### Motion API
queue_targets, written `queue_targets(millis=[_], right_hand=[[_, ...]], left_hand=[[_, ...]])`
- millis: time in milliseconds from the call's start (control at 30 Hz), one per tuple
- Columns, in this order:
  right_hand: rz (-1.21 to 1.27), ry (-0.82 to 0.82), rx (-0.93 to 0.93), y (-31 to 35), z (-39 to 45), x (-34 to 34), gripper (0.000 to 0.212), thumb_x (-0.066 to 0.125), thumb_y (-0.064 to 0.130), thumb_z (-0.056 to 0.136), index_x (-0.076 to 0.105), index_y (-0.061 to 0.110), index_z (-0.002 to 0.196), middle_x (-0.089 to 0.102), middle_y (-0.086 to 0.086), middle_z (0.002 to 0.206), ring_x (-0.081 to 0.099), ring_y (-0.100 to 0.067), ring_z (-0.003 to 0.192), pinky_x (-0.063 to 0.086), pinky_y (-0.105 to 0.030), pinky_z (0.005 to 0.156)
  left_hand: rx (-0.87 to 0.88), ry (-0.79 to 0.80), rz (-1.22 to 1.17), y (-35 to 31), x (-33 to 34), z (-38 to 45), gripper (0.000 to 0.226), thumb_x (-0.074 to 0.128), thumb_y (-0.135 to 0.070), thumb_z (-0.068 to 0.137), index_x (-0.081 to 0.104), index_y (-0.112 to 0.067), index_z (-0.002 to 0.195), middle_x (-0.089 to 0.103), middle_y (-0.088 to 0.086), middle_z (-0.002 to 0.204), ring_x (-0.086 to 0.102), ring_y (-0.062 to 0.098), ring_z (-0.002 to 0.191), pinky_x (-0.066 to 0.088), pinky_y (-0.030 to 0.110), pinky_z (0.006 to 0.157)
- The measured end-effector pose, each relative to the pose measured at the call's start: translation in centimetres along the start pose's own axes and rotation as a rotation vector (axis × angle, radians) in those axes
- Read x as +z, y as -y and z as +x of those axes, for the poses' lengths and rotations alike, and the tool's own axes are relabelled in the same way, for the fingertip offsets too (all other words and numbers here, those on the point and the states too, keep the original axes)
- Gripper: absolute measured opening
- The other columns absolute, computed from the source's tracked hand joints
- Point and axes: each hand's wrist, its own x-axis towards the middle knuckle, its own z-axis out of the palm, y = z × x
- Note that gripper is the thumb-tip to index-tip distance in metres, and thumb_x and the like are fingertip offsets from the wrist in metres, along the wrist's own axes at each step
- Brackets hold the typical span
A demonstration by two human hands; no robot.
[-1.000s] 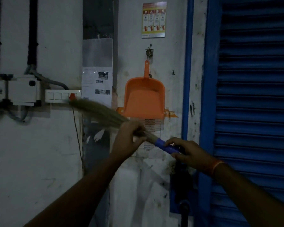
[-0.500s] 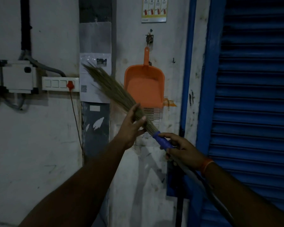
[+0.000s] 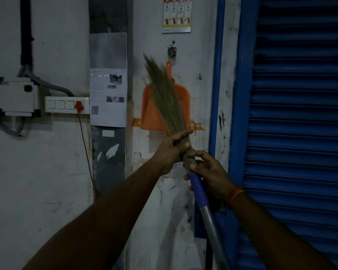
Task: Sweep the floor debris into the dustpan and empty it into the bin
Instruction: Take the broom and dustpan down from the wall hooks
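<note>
The left hand [image 3: 171, 148] grips the bundled base of a grass broom with long, tan-green bristles [image 3: 165, 98], its fingers curled round the far side of the bundle and its thumb lying across the near side, with the index finger stretched out a little above the others. Just below and to the right of it, the right hand [image 3: 211, 172] holds the same broom where the bristles meet the blue plastic sleeve [image 3: 198, 190] of the handle; its fingers are loosely curled round the shaft, and a thin orange band [image 3: 235, 196] sits on its wrist. Below the right hand the sleeve gives way to a grey metal pole [image 3: 213, 227] that slants down toward the bottom edge of the view. The bristles fan upward from the left hand, tilted slightly left, and their tips look blurred. Directly behind the bristles, above both hands, an orange plastic dustpan [image 3: 150, 112] hangs on the whitewashed wall [image 3: 47, 182] from a small hook [image 3: 171, 50], handle up. To the right of the right hand stands a blue corrugated roller shutter [image 3: 300, 114]. Far to the left of the left hand a white switch panel [image 3: 64, 104] is mounted on the wall.
</note>
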Motion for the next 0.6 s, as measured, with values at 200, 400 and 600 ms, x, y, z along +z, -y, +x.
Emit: queue_targets(millis=[200,400,600], right_hand=[[-0.001,-0.066,-0.089,-0.3,-0.8,0.5,0.023,0.051,0.018,0.101,0.063,0.025,0.119,0.066,-0.016,0.095,0.057,-0.029,0.071,0.047,-0.034,0.056],[-0.143,-0.107,-0.151,-0.5,-0.8,-1.6,0.024,0.050,0.024,0.102,0.061,0.030,0.123,0.058,-0.013,0.084,0.056,-0.028,0.060,0.051,-0.039,0.054],[-0.237,-0.214,-0.248,0.0,-0.2,-4.5,0.029,0.049,0.020,0.103,0.058,0.026,0.130,0.061,-0.023,0.108,0.060,-0.029,0.062,0.054,-0.033,0.054]], left_hand=[[-0.089,0.032,0.229,-1.9,0.5,0.4,0.033,0.046,-0.030,0.109,0.062,-0.041,0.136,0.058,0.001,0.143,0.052,0.025,0.132,0.043,0.059,0.107],[-0.019,-0.117,0.191,-2.2,0.7,0.8,0.032,0.049,-0.034,0.108,0.063,-0.034,0.136,0.062,-0.003,0.136,0.057,0.013,0.124,0.047,0.041,0.096],[-0.035,-0.225,0.160,-2.3,0.5,1.5,0.022,0.051,-0.021,0.107,0.071,-0.026,0.113,0.071,-0.002,0.115,0.068,0.012,0.107,0.048,0.039,0.096]])
